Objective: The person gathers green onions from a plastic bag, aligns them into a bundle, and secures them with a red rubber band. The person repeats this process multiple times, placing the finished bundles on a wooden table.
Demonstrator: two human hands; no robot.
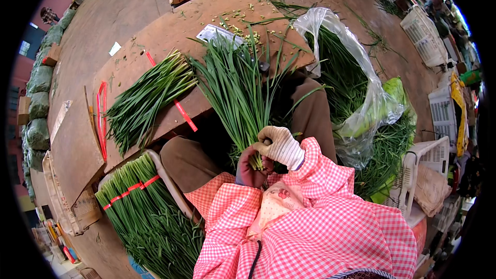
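My left hand [252, 168], in a dark reddish glove, is closed around the stem ends of a bunch of long green leaves, likely Chinese chives [236, 93], above my lap. My right hand [279, 143], in a pale knitted glove, touches the stems at the same spot, thumb and forefinger together; whether it grips a stem cannot be told. The leaves fan out over the board's edge. A cleaver [221, 35] with a dark handle lies partly under them. To its left, a loose pile of chives [151, 97] rests across a red tape strip [186, 115] on the wooden board [166, 35].
Red-taped chive bundles [149, 205] fill a container at lower left. On the right stands an open clear plastic bag [381, 108] of chives. More red strips [101, 120] lie at the board's left edge. White plastic crates [422, 35] stand farther right; stem trimmings [252, 38] litter the board.
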